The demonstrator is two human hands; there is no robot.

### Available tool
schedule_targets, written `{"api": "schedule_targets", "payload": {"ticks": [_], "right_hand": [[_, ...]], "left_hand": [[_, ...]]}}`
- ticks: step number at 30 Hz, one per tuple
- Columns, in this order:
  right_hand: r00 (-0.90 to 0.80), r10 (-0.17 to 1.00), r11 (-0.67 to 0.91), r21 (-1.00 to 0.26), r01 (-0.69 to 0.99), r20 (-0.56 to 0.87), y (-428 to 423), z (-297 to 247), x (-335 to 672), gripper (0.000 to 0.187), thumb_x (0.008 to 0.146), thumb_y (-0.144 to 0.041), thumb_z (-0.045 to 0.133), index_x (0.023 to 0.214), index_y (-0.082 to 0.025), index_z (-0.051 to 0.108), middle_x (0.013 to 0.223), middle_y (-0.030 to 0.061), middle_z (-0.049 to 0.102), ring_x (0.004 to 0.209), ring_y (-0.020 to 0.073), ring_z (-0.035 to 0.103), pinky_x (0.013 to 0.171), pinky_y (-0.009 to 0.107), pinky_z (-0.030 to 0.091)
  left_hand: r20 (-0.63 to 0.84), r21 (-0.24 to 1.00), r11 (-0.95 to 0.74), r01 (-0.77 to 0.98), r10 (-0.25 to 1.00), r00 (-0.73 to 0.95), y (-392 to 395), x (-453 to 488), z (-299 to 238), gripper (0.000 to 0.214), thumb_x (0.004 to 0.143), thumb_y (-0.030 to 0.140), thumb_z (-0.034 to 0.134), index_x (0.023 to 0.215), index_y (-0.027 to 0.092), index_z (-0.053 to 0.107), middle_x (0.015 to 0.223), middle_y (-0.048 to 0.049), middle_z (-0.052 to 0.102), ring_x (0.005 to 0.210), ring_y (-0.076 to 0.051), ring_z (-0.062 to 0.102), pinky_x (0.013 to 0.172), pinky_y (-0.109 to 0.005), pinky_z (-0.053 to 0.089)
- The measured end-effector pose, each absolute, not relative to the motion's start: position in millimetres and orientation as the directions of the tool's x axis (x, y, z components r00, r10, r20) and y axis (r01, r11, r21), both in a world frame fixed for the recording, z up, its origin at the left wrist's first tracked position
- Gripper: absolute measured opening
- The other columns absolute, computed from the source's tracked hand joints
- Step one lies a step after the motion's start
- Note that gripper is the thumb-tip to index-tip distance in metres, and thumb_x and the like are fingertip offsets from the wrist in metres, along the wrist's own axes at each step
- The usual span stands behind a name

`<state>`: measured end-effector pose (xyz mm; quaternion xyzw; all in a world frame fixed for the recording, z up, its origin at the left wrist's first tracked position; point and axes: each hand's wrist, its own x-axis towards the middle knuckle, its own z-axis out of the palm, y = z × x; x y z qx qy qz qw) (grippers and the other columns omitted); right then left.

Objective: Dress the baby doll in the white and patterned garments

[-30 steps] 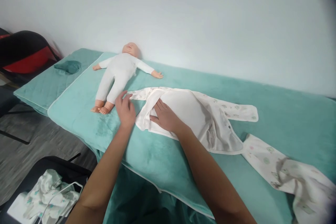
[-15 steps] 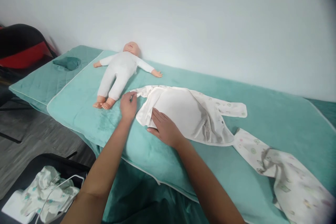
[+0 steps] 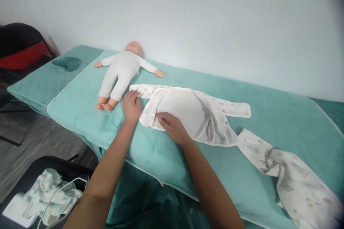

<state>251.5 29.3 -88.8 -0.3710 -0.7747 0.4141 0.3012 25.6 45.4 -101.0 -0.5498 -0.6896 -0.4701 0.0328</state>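
A white printed baby garment (image 3: 193,114) lies spread on a teal blanket (image 3: 86,114). My left hand (image 3: 131,105) rests at the garment's left end, fingers curled on the end of its sleeve. My right hand (image 3: 172,126) lies on the garment's near edge with its fingers bent, pinching the hem. A baby doll (image 3: 120,73) in a white suit lies on its back just beyond my left hand, feet toward me.
A second printed cloth (image 3: 292,182) lies crumpled at the right. A dark green cloth (image 3: 67,63) sits on the quilted mat at far left. A black bin with white cloths (image 3: 45,196) stands on the floor below. A black and red chair (image 3: 21,50) is at left.
The left sleeve has been drawn out flat toward the doll. My right hand has slid from the garment's middle back to its near hem. The view has shifted slightly.
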Motion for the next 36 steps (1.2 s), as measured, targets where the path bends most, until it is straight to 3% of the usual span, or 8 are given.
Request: {"api": "schedule_targets", "payload": {"ticks": [4,10,14,20,25,30,33,36], "right_hand": [[-0.534,0.830,0.376,-0.869,0.321,0.162,30,-90,252,0.027,0.099,-0.036,0.052,0.116,-0.025,0.070,0.122,0.0056,0.072,0.117,0.0234,0.065,0.106,0.042,0.050],[-0.533,0.833,0.355,-0.882,0.309,0.149,31,-92,251,0.025,0.097,-0.034,0.052,0.115,-0.026,0.068,0.128,0.0065,0.068,0.122,0.0229,0.062,0.106,0.042,0.051],[-0.530,0.834,0.345,-0.893,0.289,0.151,31,-92,251,0.023,0.096,-0.033,0.054,0.112,-0.026,0.070,0.127,0.0069,0.069,0.122,0.0227,0.062,0.106,0.042,0.051],[-0.319,0.926,0.261,-0.953,0.152,0.203,33,-78,246,0.022,0.095,-0.037,0.057,0.108,-0.025,0.071,0.123,0.0071,0.072,0.121,0.0262,0.064,0.102,0.045,0.053],[-0.284,0.927,0.322,-0.909,0.264,0.245,88,-48,197,0.023,0.093,-0.036,0.057,0.112,-0.030,0.068,0.127,0.0051,0.070,0.124,0.0265,0.063,0.110,0.046,0.050],[-0.278,0.921,0.370,-0.834,0.410,0.272,206,-41,97,0.044,0.095,-0.037,0.052,0.132,-0.015,0.056,0.145,0.0171,0.057,0.141,0.0296,0.047,0.122,0.052,0.033],[-0.277,0.892,0.450,-0.659,0.602,0.356,268,-51,43,0.047,0.102,-0.042,0.042,0.132,-0.007,0.054,0.145,0.0258,0.053,0.143,0.0340,0.041,0.122,0.057,0.027],[-0.329,0.880,0.473,-0.582,0.662,0.342,313,-57,10,0.056,0.106,-0.048,0.029,0.128,-0.003,0.055,0.137,0.0307,0.056,0.139,0.0391,0.046,0.118,0.063,0.028]], "left_hand": [[0.467,0.533,0.075,0.843,0.804,-0.367,45,32,-98,0.030,0.095,0.018,0.048,0.110,0.022,0.073,0.115,-0.0079,0.076,0.117,-0.028,0.063,0.104,-0.046,0.042],[0.451,0.409,0.233,0.882,0.789,-0.418,47,35,-96,0.028,0.096,0.024,0.050,0.108,0.023,0.075,0.109,-0.0103,0.072,0.109,-0.033,0.060,0.092,-0.048,0.043],[0.456,0.417,0.278,0.865,0.760,-0.464,50,35,-99,0.028,0.099,0.030,0.049,0.096,0.019,0.075,0.112,-0.0137,0.068,0.111,-0.034,0.057,0.093,-0.050,0.045],[0.585,0.526,-0.014,0.850,0.732,-0.349,32,33,-87,0.019,0.098,0.024,0.052,0.100,0.017,0.069,0.123,-0.0163,0.065,0.122,-0.030,0.057,0.106,-0.050,0.047],[0.688,0.520,-0.119,0.846,0.646,-0.332,3,-27,-45,0.023,0.098,0.026,0.053,0.116,0.025,0.066,0.139,-0.0099,0.060,0.137,-0.026,0.051,0.119,-0.049,0.042],[0.365,0.739,0.094,0.667,0.776,-0.514,24,-129,-51,0.047,0.090,0.038,0.061,0.134,0.021,0.061,0.149,-0.0137,0.054,0.143,-0.030,0.048,0.124,-0.052,0.036],[0.213,0.838,0.048,0.544,0.888,-0.408,51,-157,-67,0.055,0.093,0.046,0.058,0.142,0.021,0.056,0.148,-0.0125,0.058,0.139,-0.031,0.053,0.121,-0.050,0.040],[0.151,0.888,0.033,0.459,0.922,-0.358,81,-161,-68,0.060,0.095,0.051,0.058,0.148,0.023,0.051,0.152,-0.0097,0.057,0.139,-0.031,0.054,0.119,-0.047,0.042]]}}
